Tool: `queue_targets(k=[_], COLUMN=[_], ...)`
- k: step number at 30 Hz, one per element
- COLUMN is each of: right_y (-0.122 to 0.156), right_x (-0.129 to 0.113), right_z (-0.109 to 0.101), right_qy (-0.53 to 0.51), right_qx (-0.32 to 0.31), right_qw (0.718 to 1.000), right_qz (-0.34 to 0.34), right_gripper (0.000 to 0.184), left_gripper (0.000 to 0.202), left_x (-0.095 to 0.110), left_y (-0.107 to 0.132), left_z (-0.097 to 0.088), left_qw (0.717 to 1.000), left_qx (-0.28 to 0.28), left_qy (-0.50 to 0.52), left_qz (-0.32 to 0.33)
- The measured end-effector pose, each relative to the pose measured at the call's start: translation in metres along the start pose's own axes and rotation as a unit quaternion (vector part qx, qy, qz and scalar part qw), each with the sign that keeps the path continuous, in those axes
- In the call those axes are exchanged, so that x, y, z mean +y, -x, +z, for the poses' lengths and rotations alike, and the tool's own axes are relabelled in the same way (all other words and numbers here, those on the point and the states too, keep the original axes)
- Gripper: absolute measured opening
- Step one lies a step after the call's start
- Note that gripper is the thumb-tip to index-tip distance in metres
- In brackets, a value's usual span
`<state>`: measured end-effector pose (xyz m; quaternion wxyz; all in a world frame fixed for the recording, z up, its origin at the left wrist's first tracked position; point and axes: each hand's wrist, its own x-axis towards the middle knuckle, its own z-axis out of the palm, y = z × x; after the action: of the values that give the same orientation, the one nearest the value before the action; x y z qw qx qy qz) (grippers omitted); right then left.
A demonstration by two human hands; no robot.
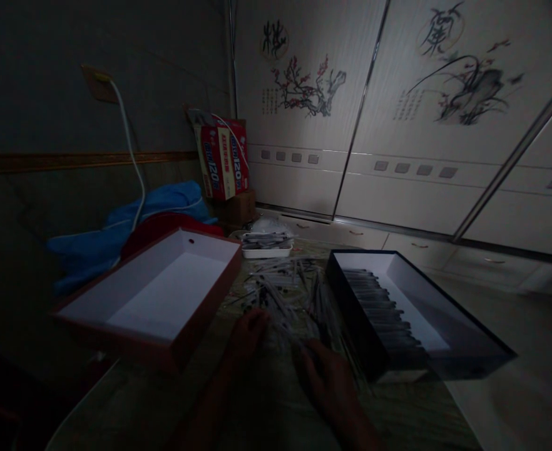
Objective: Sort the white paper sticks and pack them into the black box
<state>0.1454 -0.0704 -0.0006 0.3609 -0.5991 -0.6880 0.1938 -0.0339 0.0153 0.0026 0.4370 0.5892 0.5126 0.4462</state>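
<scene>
Loose pens [276,297] with pale barrels and dark parts lie in a heap on the table. My left hand [248,333] is at the near left edge of the heap, its fingers curled; what they hold, if anything, is lost in the dark. Lower and to the right, my right hand [327,376] is closed, with a thin pale pen appearing to run into its fingertips. A dark blue box [445,300] on the right has a row of pens [382,310] along its left side. The open red-brown box [149,300] on the left shows a bare white inside.
At the table's far end stands a white tray [266,253] of pens with clear plastic by it. A blue cloth [163,203] and a red and white carton [224,160] are behind the left box. Sliding cabinet doors [299,181] close off the back.
</scene>
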Motion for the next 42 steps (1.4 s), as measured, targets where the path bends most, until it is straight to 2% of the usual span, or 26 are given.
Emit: queue_targets(k=[5, 8, 12, 18, 24, 27, 29, 32, 36, 39, 42], right_y=[0.000, 0.001, 0.003, 0.006, 0.007, 0.008, 0.010, 0.011, 0.010, 0.009, 0.008], right_x=[-0.004, -0.009, -0.011, -0.009, -0.008, -0.009, -0.012, -0.018, -0.024, -0.025, -0.023], right_z=[-0.002, -0.003, 0.002, 0.018, 0.023, 0.023, 0.023, 0.024, 0.031, 0.039, 0.046], right_qy=[0.029, 0.032, 0.029, 0.045, 0.152, 0.153, 0.112, -0.004, -0.176, -0.319, -0.466], right_qx=[-0.007, -0.018, -0.014, -0.015, 0.047, 0.060, 0.049, 0.034, 0.054, 0.053, 0.017], right_qw=[1.000, 0.999, 0.999, 0.998, 0.984, 0.981, 0.989, 0.999, 0.983, 0.941, 0.868], right_qz=[-0.004, -0.012, -0.019, -0.039, -0.085, -0.103, -0.087, -0.038, 0.023, 0.099, 0.172], right_gripper=[0.034, 0.033, 0.032, 0.030, 0.025, 0.024, 0.026, 0.029, 0.033, 0.038, 0.042], left_gripper=[0.029, 0.027, 0.034, 0.041, 0.042, 0.043, 0.042, 0.041, 0.038, 0.038, 0.036], left_x=[0.002, 0.005, 0.006, 0.002, 0.014, 0.018, 0.017, 0.014, 0.010, 0.008, 0.006], left_y=[0.001, 0.003, 0.010, 0.013, 0.019, 0.023, 0.024, 0.025, 0.024, 0.023, 0.022], left_z=[-0.001, 0.002, 0.008, 0.013, 0.017, 0.022, 0.025, 0.028, 0.030, 0.032, 0.034], left_qw=[1.000, 1.000, 0.995, 0.981, 0.987, 0.982, 0.977, 0.974, 0.977, 0.977, 0.972], left_qx=[-0.014, -0.008, 0.030, 0.002, -0.011, -0.010, -0.004, 0.010, 0.025, 0.028, 0.033], left_qy=[0.006, 0.018, 0.085, 0.186, 0.147, 0.169, 0.193, 0.211, 0.202, 0.204, 0.222], left_qz=[0.017, 0.005, -0.033, -0.048, -0.067, -0.082, -0.090, -0.082, -0.058, -0.063, -0.070])
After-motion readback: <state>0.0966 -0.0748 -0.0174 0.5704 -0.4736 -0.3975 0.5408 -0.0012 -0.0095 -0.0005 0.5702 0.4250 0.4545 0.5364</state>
